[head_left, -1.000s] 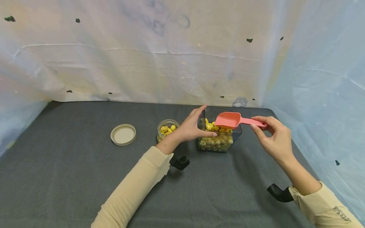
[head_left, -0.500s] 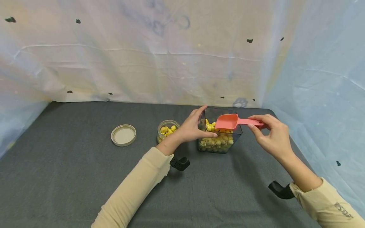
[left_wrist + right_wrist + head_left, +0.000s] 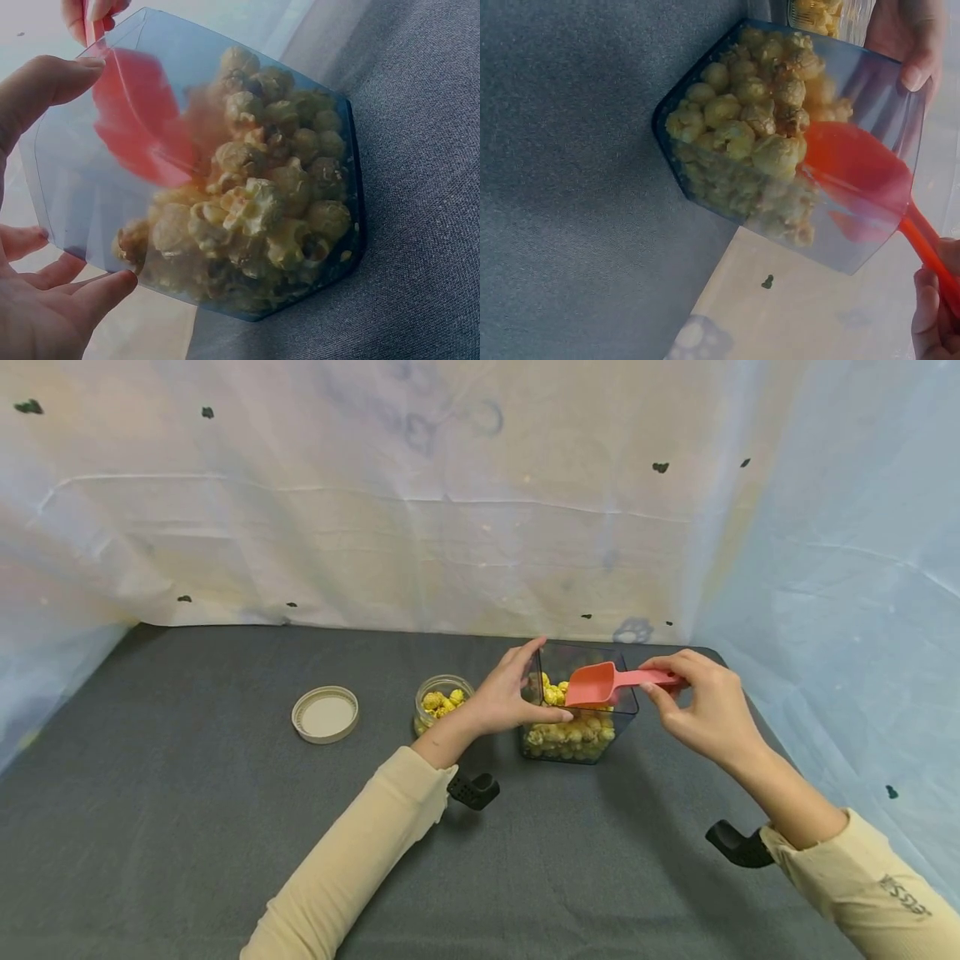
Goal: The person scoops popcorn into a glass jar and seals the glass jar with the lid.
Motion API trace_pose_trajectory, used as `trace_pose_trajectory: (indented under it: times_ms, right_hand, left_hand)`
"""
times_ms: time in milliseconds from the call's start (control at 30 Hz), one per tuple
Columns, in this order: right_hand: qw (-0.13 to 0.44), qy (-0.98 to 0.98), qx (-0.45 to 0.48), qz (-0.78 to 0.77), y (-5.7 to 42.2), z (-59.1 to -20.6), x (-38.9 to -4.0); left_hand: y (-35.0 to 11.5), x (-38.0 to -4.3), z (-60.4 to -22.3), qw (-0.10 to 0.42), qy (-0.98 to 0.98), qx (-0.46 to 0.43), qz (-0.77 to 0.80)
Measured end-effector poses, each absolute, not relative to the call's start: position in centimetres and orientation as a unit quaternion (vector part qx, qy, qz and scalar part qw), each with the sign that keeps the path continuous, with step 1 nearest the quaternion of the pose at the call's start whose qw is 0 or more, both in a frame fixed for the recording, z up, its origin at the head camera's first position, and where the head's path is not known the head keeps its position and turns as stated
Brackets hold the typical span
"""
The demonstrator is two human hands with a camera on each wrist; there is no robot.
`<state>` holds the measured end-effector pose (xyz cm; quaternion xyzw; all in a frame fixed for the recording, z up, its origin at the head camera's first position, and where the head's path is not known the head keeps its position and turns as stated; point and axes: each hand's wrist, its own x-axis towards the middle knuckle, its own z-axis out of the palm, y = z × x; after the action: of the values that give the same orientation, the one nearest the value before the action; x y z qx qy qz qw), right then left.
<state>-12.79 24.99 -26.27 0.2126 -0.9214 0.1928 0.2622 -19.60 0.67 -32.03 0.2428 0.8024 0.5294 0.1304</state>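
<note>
A clear, dark-tinted plastic bin (image 3: 558,745) holds yellow popcorn (image 3: 251,206) up to roughly its middle. My left hand (image 3: 498,697) grips the bin's left side near the rim, thumb on the near wall and fingers around the far left. Between thumb and fingers, my right hand (image 3: 708,706) pinches the handle of a pink scoop (image 3: 592,685). The scoop's blade is inside the bin, its tip against the popcorn, as both wrist views show through the wall. Left of the bin stands an uncovered glass jar (image 3: 420,720) with popcorn in it, partly hidden by my left hand.
A round lid (image 3: 325,716) lies on the grey cloth-covered table (image 3: 187,793), left of the jar. Pale sheeting (image 3: 337,543) hangs behind the table and along its right side. Black wrist mounts (image 3: 474,790) stick out below both sleeves.
The scoop has moved down into the bin, its blade now lower against the popcorn. My right hand has come left toward the bin with it. My left hand stays in place.
</note>
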Motion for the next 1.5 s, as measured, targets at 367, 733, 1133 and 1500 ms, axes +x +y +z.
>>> trace_pose_trajectory:
  times_ms: [367,733,1133,1500]
  right_hand:
    - [0.233,-0.928,0.213,0.199,24.4,-26.6,-13.6]
    - [0.178,-0.936,0.149,0.263,24.5,-27.7,-13.7]
    - [0.135,-0.919,0.152,0.338,25.0,-28.2,-13.6]
    - [0.097,-0.904,0.132,0.394,26.2,-28.8,-13.6]
  left_hand:
    - [0.6,-19.6,-31.8,0.126,0.806,0.245,0.525]
    - [0.9,-19.5,-31.9,0.130,0.803,0.247,0.527]
    - [1.0,-19.4,-32.1,0.125,0.805,0.250,0.524]
    - [1.1,-19.3,-32.0,0.123,0.805,0.252,0.523]
